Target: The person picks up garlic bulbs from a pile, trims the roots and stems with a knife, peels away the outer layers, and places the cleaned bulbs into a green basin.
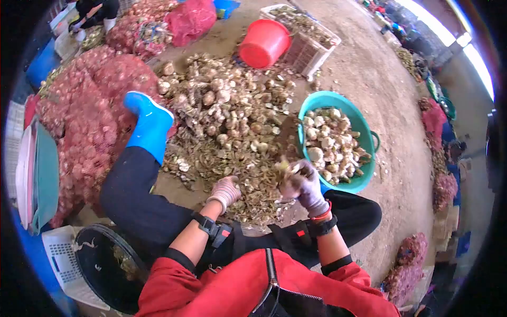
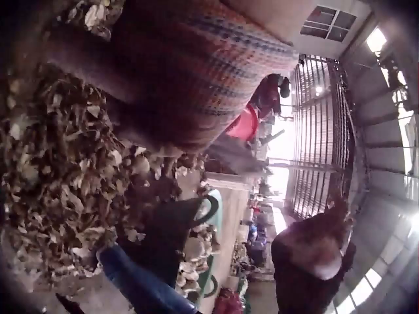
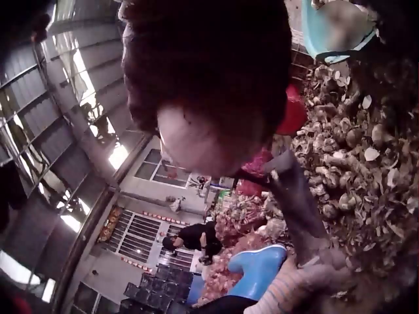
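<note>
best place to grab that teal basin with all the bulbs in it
Take the loop handle on the rim of the teal basin, coming from its right side with fingers hooked under. The wall is wide and smooth and it is heaped with bulbs, so a one-sided pinch would likely tip it. Steady the opposite rim too.

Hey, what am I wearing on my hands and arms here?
The left hand wears a pinkish striped knit glove, the right hand a greyish-purple one. Black camera straps circle both wrists; the right also has a red band. Red sleeves with black cuffs end near the elbows.
</note>
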{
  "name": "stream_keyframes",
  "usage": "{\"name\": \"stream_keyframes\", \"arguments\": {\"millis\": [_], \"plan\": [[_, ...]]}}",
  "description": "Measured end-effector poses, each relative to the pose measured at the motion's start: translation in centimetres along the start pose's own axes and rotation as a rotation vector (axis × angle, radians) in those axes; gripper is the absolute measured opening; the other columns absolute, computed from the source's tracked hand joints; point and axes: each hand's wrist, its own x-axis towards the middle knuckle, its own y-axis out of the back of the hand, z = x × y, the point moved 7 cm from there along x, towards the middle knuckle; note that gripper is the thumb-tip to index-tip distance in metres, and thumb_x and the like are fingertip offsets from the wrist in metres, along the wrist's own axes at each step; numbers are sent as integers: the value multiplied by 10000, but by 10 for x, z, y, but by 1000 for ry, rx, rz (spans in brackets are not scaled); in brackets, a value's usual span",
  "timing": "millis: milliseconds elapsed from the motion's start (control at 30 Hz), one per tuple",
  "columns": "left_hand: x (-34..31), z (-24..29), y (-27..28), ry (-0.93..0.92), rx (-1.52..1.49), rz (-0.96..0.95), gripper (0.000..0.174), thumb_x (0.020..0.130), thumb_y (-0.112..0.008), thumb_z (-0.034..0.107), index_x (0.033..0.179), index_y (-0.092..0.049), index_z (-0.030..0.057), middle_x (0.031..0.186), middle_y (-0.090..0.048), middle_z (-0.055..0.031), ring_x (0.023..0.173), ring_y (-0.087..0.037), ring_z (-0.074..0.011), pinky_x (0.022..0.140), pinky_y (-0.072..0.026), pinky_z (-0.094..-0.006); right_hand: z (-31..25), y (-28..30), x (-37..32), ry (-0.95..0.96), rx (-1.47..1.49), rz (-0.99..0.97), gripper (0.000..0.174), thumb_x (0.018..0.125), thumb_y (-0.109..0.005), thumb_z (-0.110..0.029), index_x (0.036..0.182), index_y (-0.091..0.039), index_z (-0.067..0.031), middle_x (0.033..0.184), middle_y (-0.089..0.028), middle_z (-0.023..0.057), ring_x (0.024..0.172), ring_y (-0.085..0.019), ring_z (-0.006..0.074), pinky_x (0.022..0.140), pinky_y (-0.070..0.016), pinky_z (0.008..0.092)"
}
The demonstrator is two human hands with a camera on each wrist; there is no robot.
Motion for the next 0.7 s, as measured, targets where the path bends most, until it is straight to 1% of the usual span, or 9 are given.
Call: {"name": "stream_keyframes", "arguments": {"millis": [100, 167, 200, 300, 333, 433, 467, 600, 700], "plan": [[-2, 29, 3, -167, -276, 50, 406, 702, -594, 204, 1077, -582, 49, 942, -634, -164, 838, -602, -290, 772, -464, -334, -44, 46, -3, 140, -15, 233, 151, 771, -597, -61, 906, -534, -39, 810, -593, 36, 691, -559, 106, 614, -449, 220], [-15, 39, 9, -174, -432, 66, 310, 690, -602, 143, 974, -599, 18, 746, -631, -113, 645, -574, -206, 636, -463, -312, -47, 101, 3, 269, -185, 421, 279, 777, -588, -104, 1031, -514, -14, 956, -567, 95, 829, -554, 172, 707, -447, 265], [-31, 46, 18, -164, -457, 76, 286, 678, -607, 126, 942, -602, 17, 714, -614, -100, 616, -556, -189, 605, -457, -310, -53, 131, 0, 357, -762, 614, 412, 784, -592, -195, 1124, -471, 4, 1097, -494, 158, 1008, -482, 256, 838, -400, 358], [-15, 36, 3, -256, -383, 119, 269, 647, -625, 104, 903, -597, 24, 649, -572, -68, 557, -520, -168, 537, -441, -311, -59, 151, -10, 203, -1144, 709, 519, 769, -597, -320, 1187, -435, -59, 1153, -439, 203, 1133, -373, 349, 935, -314, 434], [-20, 37, -1, -179, -427, 89, 297, 627, -627, 100, 915, -598, 35, 645, -574, -71, 559, -519, -166, 542, -441, -310, -43, 171, -6, 38, -1082, 788, 568, 751, -601, -367, 1214, -421, -91, 1184, -423, 218, 1135, -377, 365, 942, -314, 427], [-4, 16, -25, -233, -254, 148, 304, 626, -628, 127, 917, -606, 43, 655, -596, -71, 572, -536, -171, 571, -449, -298, 6, 197, 10, -43, -1066, 642, 610, 742, -589, -409, 1236, -416, -96, 1202, -438, 244, 1125, -410, 384, 950, -324, 420], [-1, 13, -36, -212, -306, -8, 314, 634, -630, 155, 926, -611, 42, 690, -616, -77, 600, -553, -183, 597, -457, -304, 15, 197, 11, -138, -998, 598, 623, 741, -585, -419, 1238, -424, -80, 1190, -458, 235, 1134, -410, 381, 953, -327, 415], [7, 15, -49, -157, -284, -48, 292, 662, -605, 160, 927, -620, 38, 696, -622, -88, 609, -556, -188, 612, -459, -299, 64, 204, 30, -251, -728, 440, 572, 750, -597, -388, 1164, -485, -10, 1114, -526, 228, 1071, -483, 310, 903, -376, 364], [-5, 43, -42, -131, -275, -23, 268, 605, -620, 90, 860, -583, 17, 682, -562, 12, 603, -494, -110, 588, -429, -246, 91, 187, 58, -264, -388, 347, 535, 760, -599, -367, 1131, -502, 6, 1072, -553, 197, 1004, -525, 258, 851, -408, 334]]}}
